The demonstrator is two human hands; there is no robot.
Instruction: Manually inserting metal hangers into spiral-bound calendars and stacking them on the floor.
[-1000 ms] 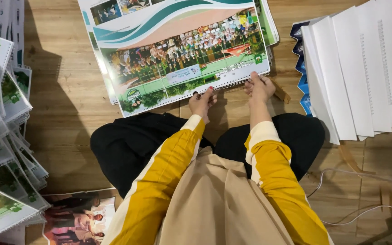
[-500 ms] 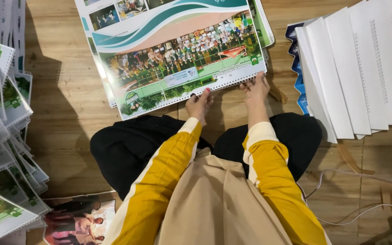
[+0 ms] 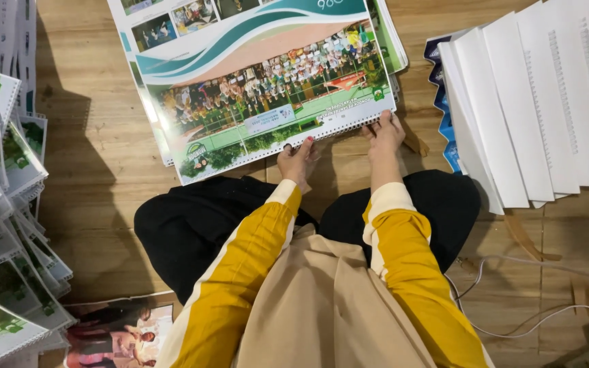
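Note:
A large printed calendar sheet (image 3: 253, 82) with a group photo and teal wave design lies on top of a pile on the wooden floor in front of me. Its punched lower edge faces me. My left hand (image 3: 296, 160) pinches that lower edge near its middle. My right hand (image 3: 384, 136) rests with fingers on the same edge near the right corner. Both arms wear yellow sleeves with white cuffs. My legs in black trousers are crossed beneath them.
A fanned stack of white punched sheets (image 3: 547, 95) lies at the right over blue sheets. Staggered piles of printed calendars (image 3: 1, 204) line the left edge. A photo print (image 3: 117, 334) lies at the lower left. A white cable (image 3: 533, 320) runs across the floor at the right.
The sheet and both hands sit slightly higher and to the left in view. My hands have stayed on the sheet's lower edge.

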